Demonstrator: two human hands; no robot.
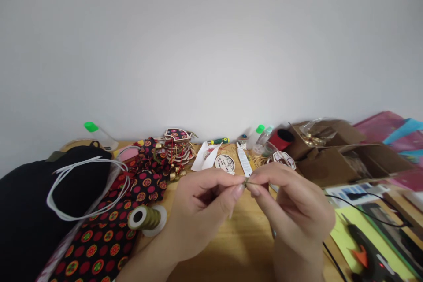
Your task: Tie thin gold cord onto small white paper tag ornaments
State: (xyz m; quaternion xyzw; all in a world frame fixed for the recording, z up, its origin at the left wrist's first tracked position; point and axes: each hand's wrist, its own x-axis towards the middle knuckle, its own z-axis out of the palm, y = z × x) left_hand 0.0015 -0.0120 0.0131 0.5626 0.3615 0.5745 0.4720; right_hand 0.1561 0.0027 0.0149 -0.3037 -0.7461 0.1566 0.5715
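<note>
In the middle of the head view, my left hand [203, 205] and my right hand [292, 205] meet fingertip to fingertip above the wooden table. Between the two pinches shows a tiny piece of olive-green cord [246, 182]; most of it is hidden by the fingers. Both hands are closed, thumb against forefinger. To the left of my left wrist, a spool of olive cord [150, 218] lies on its side by black patterned fabric [99, 246]. Beyond the fingers are a round printed disc [225, 164] and a white tube [244, 161].
A glue gun [368, 246] with a red light rests on yellow paper [345, 224] at right, its black cable nearby. Cardboard boxes [317, 167] stand behind it. Coiled white cable [53, 202] lies over a black bag [26, 207]. Bell-trimmed ornaments [178, 152] pile up near the wall.
</note>
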